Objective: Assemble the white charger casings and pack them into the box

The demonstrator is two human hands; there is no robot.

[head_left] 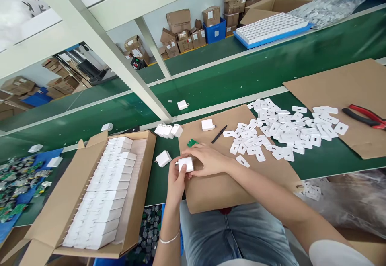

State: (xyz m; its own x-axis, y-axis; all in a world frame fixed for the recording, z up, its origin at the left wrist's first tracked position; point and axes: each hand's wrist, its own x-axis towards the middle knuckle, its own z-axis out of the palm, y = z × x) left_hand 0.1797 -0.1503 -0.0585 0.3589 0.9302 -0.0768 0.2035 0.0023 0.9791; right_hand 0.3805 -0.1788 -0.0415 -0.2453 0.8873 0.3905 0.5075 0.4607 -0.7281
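My left hand (176, 181) is closed around a white plug-in charger (185, 164), its thumb pressed on the near side. At the charger's right end, my right hand (209, 160) curls its fingers and thumb around it. A small green circuit board (192, 142) lies just beyond my right fingertips, on a cardboard sheet (220, 189). Also on that sheet are another white charger (207, 125) and black tweezers (219, 134). To the left of my hands, one more charger (163, 158) rests on the green bench.
An open carton (135, 213) at left holds rows of white chargers. Flat white plates (283, 129) lie piled at right, near red-handled pliers (369, 117). Circuit boards (18, 181) heap at far left. A metal post (120, 61) rises beyond the carton; a white tray (271, 28) sits behind.
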